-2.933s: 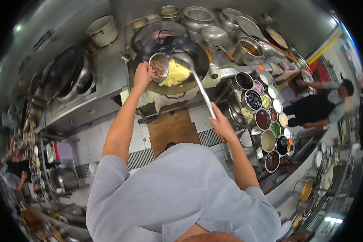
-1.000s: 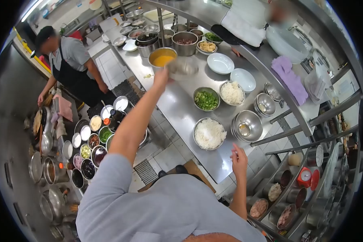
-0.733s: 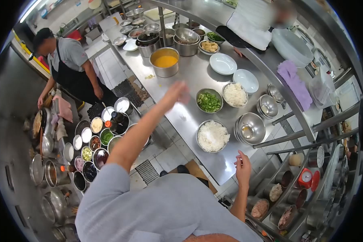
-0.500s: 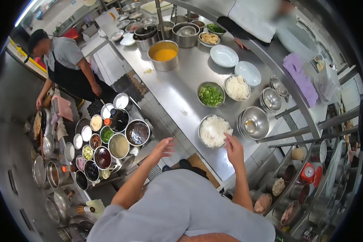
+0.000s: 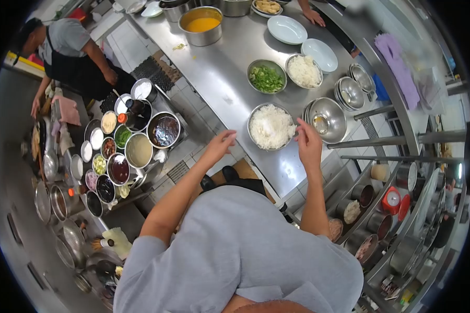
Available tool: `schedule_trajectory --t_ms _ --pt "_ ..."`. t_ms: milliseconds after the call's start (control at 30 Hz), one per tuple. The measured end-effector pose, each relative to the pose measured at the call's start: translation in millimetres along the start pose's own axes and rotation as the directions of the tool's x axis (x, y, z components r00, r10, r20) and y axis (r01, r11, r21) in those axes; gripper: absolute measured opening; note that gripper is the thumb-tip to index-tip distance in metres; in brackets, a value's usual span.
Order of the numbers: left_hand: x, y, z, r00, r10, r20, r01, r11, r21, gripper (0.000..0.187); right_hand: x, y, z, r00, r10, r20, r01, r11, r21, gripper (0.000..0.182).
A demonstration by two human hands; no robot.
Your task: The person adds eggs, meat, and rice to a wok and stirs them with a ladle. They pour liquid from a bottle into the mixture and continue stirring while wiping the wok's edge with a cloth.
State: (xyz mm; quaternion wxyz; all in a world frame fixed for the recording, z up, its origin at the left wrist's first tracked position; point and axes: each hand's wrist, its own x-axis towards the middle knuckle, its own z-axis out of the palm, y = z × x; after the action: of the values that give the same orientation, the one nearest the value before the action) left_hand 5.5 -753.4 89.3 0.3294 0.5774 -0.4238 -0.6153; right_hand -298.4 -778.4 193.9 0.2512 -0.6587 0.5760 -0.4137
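Observation:
A metal bowl point(image 5: 252, 139) heaped with white rice point(image 5: 271, 125) sits near the end of the steel counter. My right hand point(image 5: 308, 141) is at the bowl's right side, fingertips close to the rim, fingers apart and holding nothing. To the left of the bowl, my left hand point(image 5: 219, 147) hovers by the counter's edge, fingers loosely stretched and holding nothing. Behind the bowl are a bowl of chopped greens point(image 5: 266, 77) and a second bowl of rice point(image 5: 304, 71). Stacked metal bowls point(image 5: 329, 120) stand just beyond my right hand.
White oval plates point(image 5: 287, 29) and a pot of orange-yellow liquid point(image 5: 201, 25) stand farther back. To my left, a station holds several sauce and seasoning containers point(image 5: 139, 149). A co-worker point(image 5: 75, 57) stands at the far left; another person's hand point(image 5: 314, 17) rests on the counter's far side.
My view has tilted down and shifted closer to the counter. My right hand has gone from the rice's edge to beside the bowl; my left has moved toward the counter.

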Motion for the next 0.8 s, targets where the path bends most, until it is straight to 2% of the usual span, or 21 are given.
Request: schedule_trajectory --t_ms 33,133,200,233,300,333,400,433,500,567,633,700,767,800 --pt "13.4 15.9 11.7 1.000 -0.028 -0.006 0.028 0.995 -0.099 0.040 -4.1 6.1 -0.9 1.000 -0.006 0.029 0.006 1.000 -0.013 0.031" --pt "44.7 46.4 29.9 0.999 -0.014 0.046 0.000 0.959 0.282 0.034 -8.2 11.9 -1.6 0.997 0.005 0.081 -0.004 1.000 -0.019 0.032" --pt "57.3 34.1 47.8 0.994 0.085 -0.073 -0.060 0.951 0.303 0.030 -7.1 8.4 2.6 0.990 0.067 0.122 -0.071 0.997 0.030 0.031" --pt "62.3 25.0 51.6 0.979 0.129 -0.156 -0.074 0.945 0.318 0.029 -5.8 19.1 7.7 0.991 0.038 0.128 -0.040 0.999 0.010 0.031" --pt "65.0 14.5 57.3 0.974 0.143 -0.175 -0.088 0.953 0.291 0.022 1.2 39.8 15.3 0.987 -0.004 0.160 0.001 1.000 0.016 0.031" --pt "69.6 -4.1 65.5 0.932 0.263 -0.251 -0.187 0.938 0.290 0.019 5.8 50.9 20.6 0.987 -0.077 0.143 0.069 0.996 0.056 0.031" --pt "44.3 -2.8 62.1 0.905 0.273 -0.326 -0.181 0.941 0.286 0.016 18.8 31.5 22.9 0.972 -0.198 0.126 0.201 0.979 -0.015 0.033" --pt "30.0 -6.3 53.9 0.889 0.305 -0.341 -0.210 0.934 0.288 0.013 24.1 13.8 23.6 0.978 -0.120 0.168 0.109 0.991 0.071 0.033" --pt "-16.1 -17.7 27.7 0.763 0.446 -0.468 -0.327 0.891 0.315 0.011 34.0 -18.4 37.6 0.980 -0.102 0.171 0.085 0.991 0.107 0.033" --pt "-77.8 -21.0 -11.5 0.721 0.402 -0.565 -0.334 0.915 0.226 0.014 38.0 -37.6 54.2 0.973 -0.080 0.214 0.044 0.985 0.167 0.032" --pt "-155.9 -28.4 -39.7 0.657 0.346 -0.670 -0.314 0.933 0.175 0.018 44.9 -30.3 86.5 0.934 -0.054 0.352 -0.017 0.981 0.194 0.034" --pt "-247.7 -38.4 -66.2 0.567 0.279 -0.775 -0.255 0.954 0.157 0.020 34.6 -44.2 145.3 0.831 -0.090 0.549 -0.010 0.984 0.177 0.036" --pt "-341.6 -42.0 -74.4 0.392 0.192 -0.900 -0.212 0.970 0.115 0.016 9.3 -75.2 199.4 0.681 -0.144 0.718 0.073 0.989 0.129 0.038" --pt "-386.3 -45.0 -76.6 0.311 0.159 -0.937 -0.201 0.975 0.099 0.015 -14.8 -95.1 237.3 0.560 -0.226 0.797 0.039 0.968 0.247 0.038"
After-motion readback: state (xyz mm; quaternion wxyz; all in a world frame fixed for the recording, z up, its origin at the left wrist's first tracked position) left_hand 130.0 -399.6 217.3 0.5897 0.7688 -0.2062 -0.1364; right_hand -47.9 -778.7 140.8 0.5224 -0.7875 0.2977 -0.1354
